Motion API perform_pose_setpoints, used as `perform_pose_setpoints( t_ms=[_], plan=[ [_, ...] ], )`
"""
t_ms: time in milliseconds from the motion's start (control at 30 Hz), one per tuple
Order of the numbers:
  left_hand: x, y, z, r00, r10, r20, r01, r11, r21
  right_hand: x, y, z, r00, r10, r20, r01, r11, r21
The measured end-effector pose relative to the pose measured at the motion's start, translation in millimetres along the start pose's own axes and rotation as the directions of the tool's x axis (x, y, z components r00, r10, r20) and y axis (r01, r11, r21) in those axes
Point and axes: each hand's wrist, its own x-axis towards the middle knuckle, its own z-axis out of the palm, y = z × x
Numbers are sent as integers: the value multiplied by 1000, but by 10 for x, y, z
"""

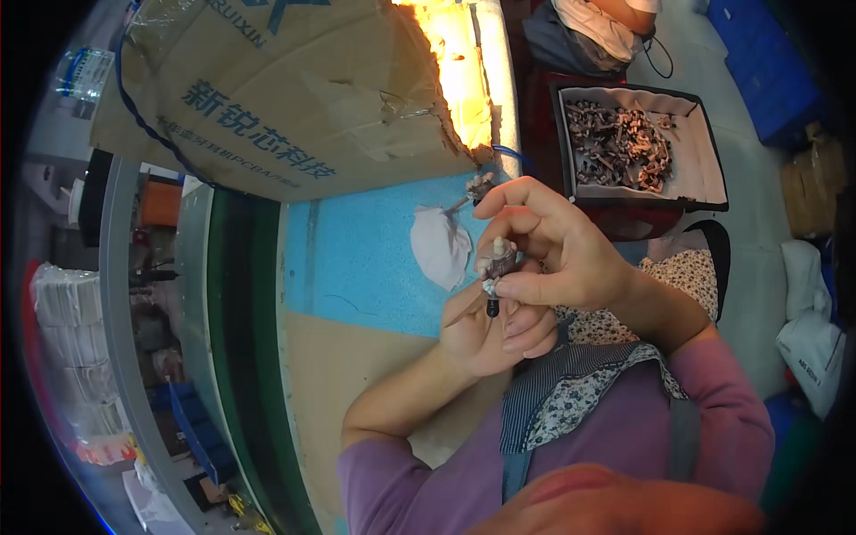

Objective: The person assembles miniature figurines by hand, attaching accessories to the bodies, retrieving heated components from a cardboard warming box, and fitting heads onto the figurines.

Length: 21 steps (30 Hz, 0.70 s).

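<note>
Both hands meet in front of my chest around a small painted figurine (499, 259) with a pale top, a greyish-brown body and a black lower tip. My right hand (571, 259) pinches it between thumb and fingers. Just beneath, my left hand (499, 334) has its fingers curled at the figurine's lower end; part of its grip is hidden behind the figurine and my right hand. Beyond my fingers a similar small figurine (480, 187) rests at the edge of a crumpled white cloth or paper (440, 248), on a blue mat (357, 241).
A large cardboard box (294, 116) stands on the bench, with a bright light glowing at its torn right edge. To the right, a black-rimmed lined tray (700, 143) holds many small brown pieces. Another person (606, 27) sits behind it. Dark green strip (245, 357) runs along the left.
</note>
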Motion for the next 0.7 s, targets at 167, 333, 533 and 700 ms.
perform_pose_setpoints(
  t_ms=[167,333,533,700],
  plan=[
    [46,26,117,996,-28,-86,41,988,152,-18,-80,-40,998,-59,-16,58,998,-39],
    [37,294,317,972,24,-234,107,840,532,-75,-279,-74,996,-86,-25,82,988,-130],
    [-1,231,612,821,482,306,-228,-215,950,-156,-354,-89,985,-156,-77,141,976,-168],
    [-49,194,624,823,464,328,-89,-465,881,-150,-309,-23,973,-205,-105,185,967,-173]
  ],
)
